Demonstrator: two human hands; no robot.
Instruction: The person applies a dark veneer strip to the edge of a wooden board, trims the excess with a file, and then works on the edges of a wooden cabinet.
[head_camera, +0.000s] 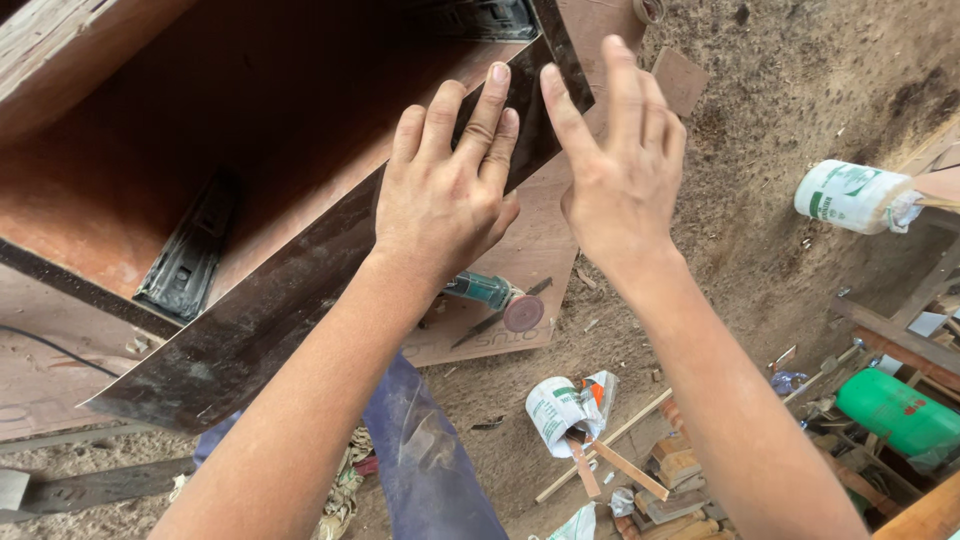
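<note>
While both hands press flat, fingers spread, the left hand (440, 195) and right hand (620, 165) grip nothing; the dark strip (290, 300) on the box (150, 180) edge may slide or lift.

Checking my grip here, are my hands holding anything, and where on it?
No grip: left hand lies flat on the dark strip near its upper end; right hand touches its tip, fingers spread.

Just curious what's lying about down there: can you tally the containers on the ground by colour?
White containers: 2, a jar upper right and a crumpled can with sticks near the middle.
Green containers: 1, a bottle at the right edge.
Total: 3
</note>
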